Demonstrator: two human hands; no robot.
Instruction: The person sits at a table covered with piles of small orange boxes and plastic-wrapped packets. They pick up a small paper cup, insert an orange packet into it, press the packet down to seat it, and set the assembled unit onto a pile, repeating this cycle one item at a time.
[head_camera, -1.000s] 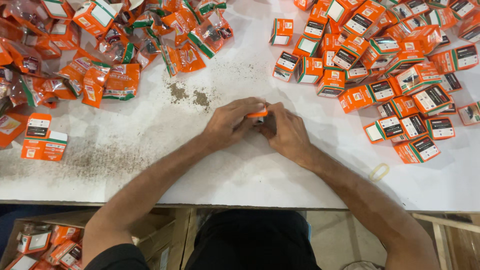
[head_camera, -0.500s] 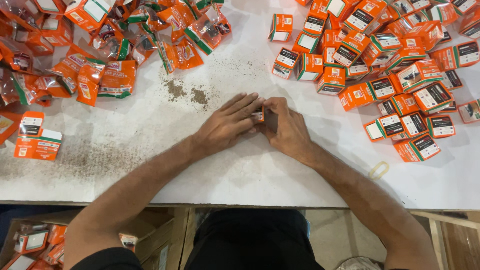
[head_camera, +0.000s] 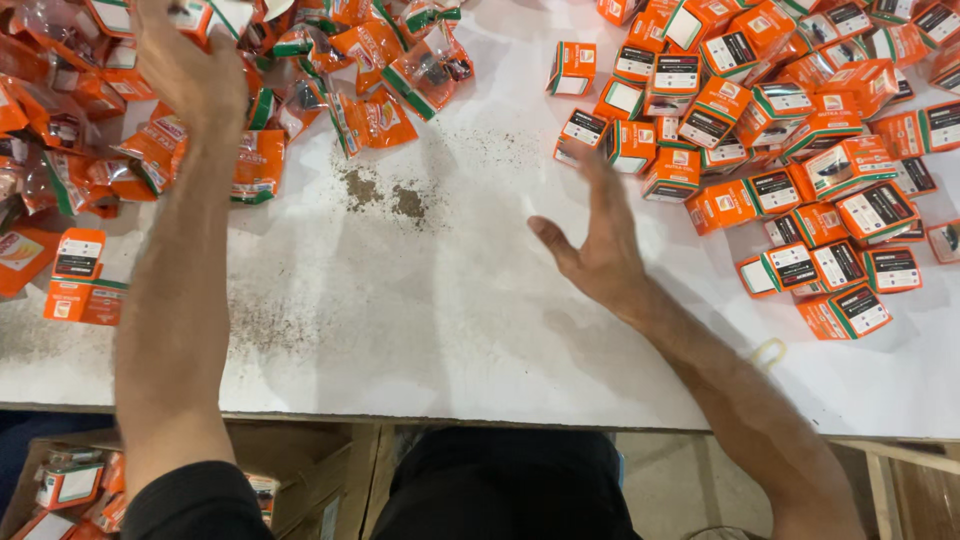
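Observation:
My left hand (head_camera: 188, 72) is stretched to the far left, lying back-up on a heap of orange plastic packets (head_camera: 372, 108); its fingers are hidden among them, so a grip cannot be made out. My right hand (head_camera: 598, 248) hovers open over the white table (head_camera: 450, 320), fingers spread and blurred, with nothing in it. Its fingertips point at the nearest of several small orange boxes (head_camera: 800, 120) piled at the right.
Dark crumbs (head_camera: 385, 195) speckle the table between the two heaps. Two flat orange boxes (head_camera: 80, 272) lie at the left edge. A pale rubber band (head_camera: 768, 352) sits by my right forearm. Under the table a carton (head_camera: 60, 490) holds more orange boxes.
My hands were together at the table's middle around a small orange box. They have parted: the left swung up to the packet heap, the right opened toward the boxes, now empty.

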